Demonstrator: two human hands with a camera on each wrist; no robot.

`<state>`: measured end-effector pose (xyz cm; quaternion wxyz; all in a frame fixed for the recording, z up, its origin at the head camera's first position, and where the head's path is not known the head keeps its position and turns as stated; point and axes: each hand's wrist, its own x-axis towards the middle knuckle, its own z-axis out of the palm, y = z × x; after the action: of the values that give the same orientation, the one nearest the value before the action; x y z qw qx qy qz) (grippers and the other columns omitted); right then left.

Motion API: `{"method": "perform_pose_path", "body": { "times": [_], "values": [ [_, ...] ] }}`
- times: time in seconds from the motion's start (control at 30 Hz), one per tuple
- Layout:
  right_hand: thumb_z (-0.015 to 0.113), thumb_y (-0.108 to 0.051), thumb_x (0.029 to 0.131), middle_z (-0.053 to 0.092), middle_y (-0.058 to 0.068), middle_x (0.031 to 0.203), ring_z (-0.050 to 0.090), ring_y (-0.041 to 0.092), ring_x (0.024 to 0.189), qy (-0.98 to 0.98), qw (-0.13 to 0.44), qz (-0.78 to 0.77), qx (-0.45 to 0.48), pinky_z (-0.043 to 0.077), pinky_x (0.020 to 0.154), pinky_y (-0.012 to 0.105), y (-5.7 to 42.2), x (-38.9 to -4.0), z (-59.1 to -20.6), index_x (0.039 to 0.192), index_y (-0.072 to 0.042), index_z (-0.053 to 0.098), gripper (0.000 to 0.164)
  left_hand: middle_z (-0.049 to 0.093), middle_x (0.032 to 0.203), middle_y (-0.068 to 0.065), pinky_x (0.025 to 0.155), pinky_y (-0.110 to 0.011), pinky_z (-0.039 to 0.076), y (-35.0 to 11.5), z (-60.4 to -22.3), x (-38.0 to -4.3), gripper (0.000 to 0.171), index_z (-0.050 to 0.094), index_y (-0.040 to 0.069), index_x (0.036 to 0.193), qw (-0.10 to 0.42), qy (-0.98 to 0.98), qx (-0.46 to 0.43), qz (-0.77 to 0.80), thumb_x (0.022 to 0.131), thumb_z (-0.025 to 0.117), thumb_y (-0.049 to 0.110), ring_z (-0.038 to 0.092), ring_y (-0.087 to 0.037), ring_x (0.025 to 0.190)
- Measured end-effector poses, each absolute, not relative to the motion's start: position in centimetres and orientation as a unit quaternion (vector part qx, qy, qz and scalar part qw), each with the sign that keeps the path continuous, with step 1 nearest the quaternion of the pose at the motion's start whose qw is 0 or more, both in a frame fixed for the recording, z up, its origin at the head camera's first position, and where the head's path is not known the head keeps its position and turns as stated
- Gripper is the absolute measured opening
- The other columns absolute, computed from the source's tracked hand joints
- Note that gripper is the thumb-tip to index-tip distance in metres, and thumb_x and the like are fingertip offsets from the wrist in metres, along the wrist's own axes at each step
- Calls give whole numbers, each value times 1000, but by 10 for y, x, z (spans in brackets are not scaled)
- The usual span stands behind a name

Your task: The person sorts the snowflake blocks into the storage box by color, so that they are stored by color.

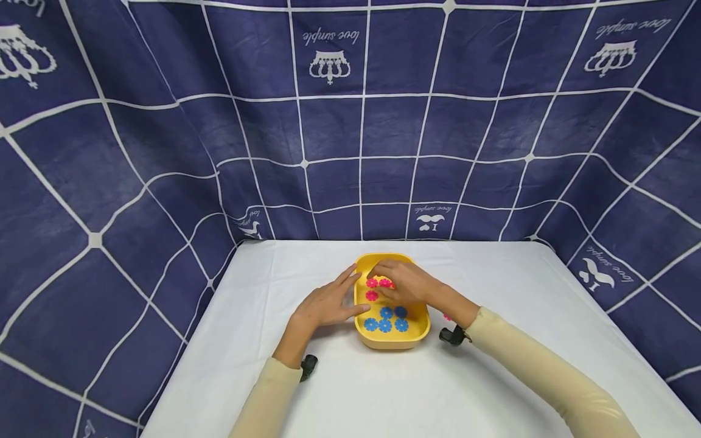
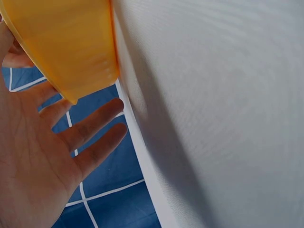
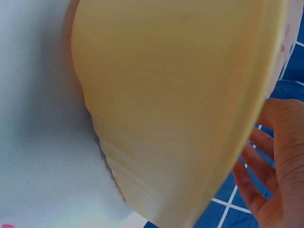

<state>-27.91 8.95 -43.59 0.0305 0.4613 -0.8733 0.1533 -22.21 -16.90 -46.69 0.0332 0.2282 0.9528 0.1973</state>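
Observation:
A yellow plastic basin (image 1: 391, 344) sits on the white-covered table. My right hand (image 1: 405, 282) reaches over its right rim, thumb and fingers apart and bent down above pink flower-shaped pieces (image 1: 372, 295) in the far half. Part of the pink group is hidden under this hand. Several blue flower-shaped pieces (image 1: 386, 325) lie in the near half. At the left rim is my left hand (image 1: 327, 302), fingers spread, thumb reaching over the near part of the basin. In the left wrist view its fingers extend beside the basin's outer wall (image 2: 61, 42).
Another pink piece (image 1: 447, 317) shows on the table right of the basin, partly hidden by the right wrist. White cloth (image 1: 263, 304) covers the table. Dark blue checked curtains (image 1: 405, 134) enclose the back and both sides.

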Motion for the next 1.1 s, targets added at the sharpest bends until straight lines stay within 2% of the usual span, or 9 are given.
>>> {"method": "perform_pose_path", "body": {
  "times": [0.5,0.67,0.83,0.9,1.0,1.1],
  "values": [
    [83,-20,96,73,2,128,70,22,117,-880,54,167,442,62,99,44,104,-272,-439,131,-15,73,37,15,181,10,105,-55,57,-168,-468,-221,96,37,23,170,31,953,225,200,96,53,82,59,-31,141],
    [84,-16,95,74,6,128,72,28,115,-882,56,189,429,62,99,47,115,-271,-436,131,-12,73,38,13,181,10,108,-57,55,-168,-468,-221,96,35,23,170,33,953,223,200,96,53,82,57,-32,144],
    [84,-18,95,74,8,126,73,30,113,-890,51,200,406,62,99,48,129,-267,-434,130,-11,73,38,12,181,11,109,-57,54,-167,-468,-221,97,35,23,170,35,953,223,201,96,52,82,57,-32,144],
    [84,-19,96,75,8,124,72,29,111,-895,55,198,397,62,98,47,136,-265,-434,131,-13,73,37,12,181,11,109,-58,54,-167,-468,-221,97,35,23,170,35,954,221,201,96,52,82,57,-32,145],
    [84,-18,95,75,9,121,72,28,102,-897,63,202,389,63,88,41,145,-262,-433,130,-13,74,36,12,181,12,110,-58,53,-166,-467,-220,96,35,24,171,37,955,216,201,96,53,81,55,-31,146],
    [83,-19,96,76,8,118,71,26,97,-898,73,202,384,62,83,37,154,-259,-432,129,-12,74,35,11,181,12,111,-59,52,-165,-467,-221,94,34,24,171,38,955,214,202,97,56,77,55,-31,147]
  ]
}}
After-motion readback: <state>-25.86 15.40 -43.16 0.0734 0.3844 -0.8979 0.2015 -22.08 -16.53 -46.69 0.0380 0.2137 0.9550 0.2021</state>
